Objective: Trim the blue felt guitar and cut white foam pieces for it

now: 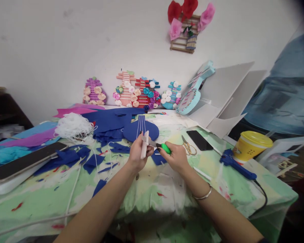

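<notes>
My left hand [137, 153] is closed around a small white strip [144, 145], perhaps foam or board, held upright over the table. In my right hand [174, 156] is a utility knife with a green handle [166, 148]. Its blade [153, 143] points left and meets the white strip, though the exact contact is partly hidden by fingers. Just behind the hands lies a blue pear-shaped lute body [152, 131] with white strings running down it. Below the knife lies a blue scrap [158, 158].
Gold-handled scissors [189, 147] and a black phone [200, 140] lie to the right, near a blue glue gun [236, 164] and yellow tub [253, 146]. White string [73, 125] is heaped at left by another phone [27, 161]. Decorated lute models [143, 92] line the wall.
</notes>
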A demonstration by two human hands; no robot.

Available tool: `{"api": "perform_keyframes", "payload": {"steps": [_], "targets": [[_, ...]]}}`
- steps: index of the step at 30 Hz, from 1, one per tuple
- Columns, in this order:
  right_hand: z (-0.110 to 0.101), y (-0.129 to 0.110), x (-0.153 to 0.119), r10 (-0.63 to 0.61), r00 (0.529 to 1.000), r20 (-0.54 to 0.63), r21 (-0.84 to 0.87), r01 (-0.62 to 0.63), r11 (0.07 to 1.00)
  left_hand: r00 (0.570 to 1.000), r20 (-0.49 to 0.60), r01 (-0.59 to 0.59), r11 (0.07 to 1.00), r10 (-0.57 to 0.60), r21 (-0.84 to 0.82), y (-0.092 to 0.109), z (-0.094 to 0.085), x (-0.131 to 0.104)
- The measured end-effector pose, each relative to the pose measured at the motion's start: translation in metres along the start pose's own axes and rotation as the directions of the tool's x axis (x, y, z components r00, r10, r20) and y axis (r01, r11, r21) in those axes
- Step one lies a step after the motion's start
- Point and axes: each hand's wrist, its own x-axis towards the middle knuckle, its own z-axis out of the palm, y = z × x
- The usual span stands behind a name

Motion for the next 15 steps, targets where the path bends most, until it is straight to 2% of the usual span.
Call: {"api": "perform_keyframes", "payload": {"steps": [6,15], "targets": [[0.001,0.0,0.0,0.009,1.0,0.0,-0.041,-0.009,0.999,0.997,0.045,-0.07,0.995,0.067,0.069,-0.004,-0.001,0.001],[0.002,0.0,0.0,0.003,1.0,0.015,-0.06,-0.002,0.998,0.994,0.011,-0.109,0.975,0.109,0.195,-0.017,-0.008,0.004]]}}
